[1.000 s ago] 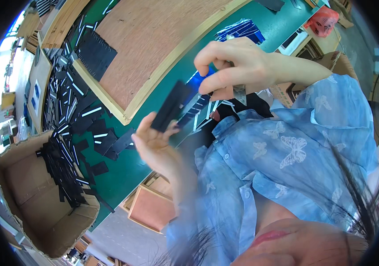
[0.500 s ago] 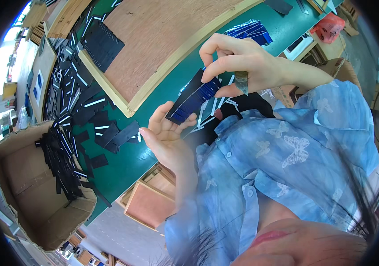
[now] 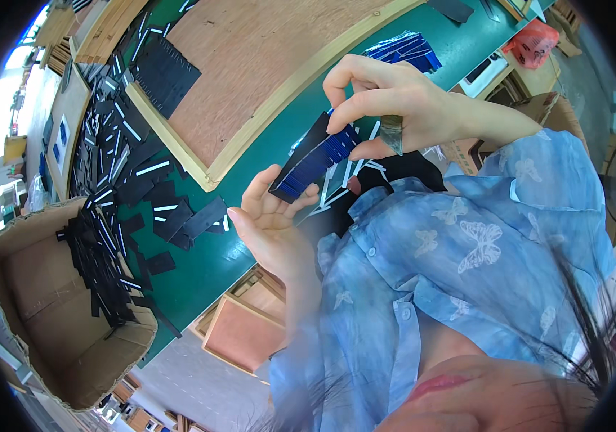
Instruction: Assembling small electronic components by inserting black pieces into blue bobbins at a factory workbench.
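Observation:
A black strip with a row of narrow, shiny dark blue pieces along it [image 3: 315, 164] is held aslant over the edge of the green table. My right hand [image 3: 402, 101] pinches its upper end between thumb and fingers. Against that palm shows a small brownish pointed piece [image 3: 392, 134], whose kind I cannot make out. My left hand [image 3: 277, 234] is open under the strip's lower end, thumb apart, fingers touching or just behind it. Thin white strips [image 3: 337, 189] lie below the held piece, beside a black cloth.
A wood-framed board [image 3: 250, 79] lies on the green table [image 3: 200, 277]. Black pieces and white strips [image 3: 131, 173] are heaped at the left, spilling into a cardboard box [image 3: 48, 302]. A wrapped blue bundle [image 3: 409, 52] and a red bag [image 3: 533, 45] sit at the upper right.
The held strip has turned very slightly, so its blue pieces show more distinctly. Both hands stay nearly where they were.

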`<state>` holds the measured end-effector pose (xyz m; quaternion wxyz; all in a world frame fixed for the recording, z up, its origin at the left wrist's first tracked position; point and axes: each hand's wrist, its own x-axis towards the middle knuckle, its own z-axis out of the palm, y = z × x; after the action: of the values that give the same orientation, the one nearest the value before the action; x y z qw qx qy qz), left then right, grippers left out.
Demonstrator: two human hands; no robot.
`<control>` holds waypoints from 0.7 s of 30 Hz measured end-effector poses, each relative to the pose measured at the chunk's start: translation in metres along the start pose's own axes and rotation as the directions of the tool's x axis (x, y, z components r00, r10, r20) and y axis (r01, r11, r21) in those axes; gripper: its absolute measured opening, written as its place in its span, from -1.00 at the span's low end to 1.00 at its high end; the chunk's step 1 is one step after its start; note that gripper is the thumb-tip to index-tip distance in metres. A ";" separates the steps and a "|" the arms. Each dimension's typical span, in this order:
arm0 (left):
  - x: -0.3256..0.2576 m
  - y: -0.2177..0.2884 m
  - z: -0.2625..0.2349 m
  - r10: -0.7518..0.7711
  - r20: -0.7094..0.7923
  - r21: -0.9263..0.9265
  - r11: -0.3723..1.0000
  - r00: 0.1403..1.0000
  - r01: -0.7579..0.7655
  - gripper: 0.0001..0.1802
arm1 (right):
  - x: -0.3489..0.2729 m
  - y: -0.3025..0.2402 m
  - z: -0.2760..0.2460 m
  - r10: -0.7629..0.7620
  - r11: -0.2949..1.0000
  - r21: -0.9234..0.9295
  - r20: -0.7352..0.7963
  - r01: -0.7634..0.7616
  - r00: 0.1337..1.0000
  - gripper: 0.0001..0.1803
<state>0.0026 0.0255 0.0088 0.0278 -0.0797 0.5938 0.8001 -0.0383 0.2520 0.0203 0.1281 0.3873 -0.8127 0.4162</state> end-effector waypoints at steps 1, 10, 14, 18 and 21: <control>0.000 0.000 0.000 -0.001 0.001 -0.001 1.000 1.000 0.001 -0.27 | 0.000 -0.001 0.000 0.011 1.000 0.005 0.009 -0.011 1.000 -0.58; -0.002 0.002 0.001 0.030 0.019 0.087 0.996 0.999 -0.031 -0.47 | 0.009 -0.010 0.000 0.137 0.990 0.027 0.074 -0.139 0.988 -0.59; -0.003 0.006 0.012 -0.015 0.031 0.077 0.997 0.999 0.013 -0.67 | 0.006 -0.013 -0.007 0.154 0.987 0.034 0.017 -0.155 0.988 -0.63; -0.004 0.005 0.006 -0.076 -0.003 0.033 0.997 0.997 0.076 -0.67 | 0.011 -0.009 0.000 0.148 0.981 0.117 0.041 -0.151 0.988 -0.68; 0.000 0.002 0.007 -0.094 0.030 0.047 0.995 0.995 0.092 -0.66 | 0.008 -0.011 -0.004 0.161 0.985 0.063 0.034 -0.163 0.986 -0.70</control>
<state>0.0016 0.0317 0.0123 0.0764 -0.0938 0.6071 0.7854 -0.0358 0.2470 0.0336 0.0694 0.3299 -0.8292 0.4459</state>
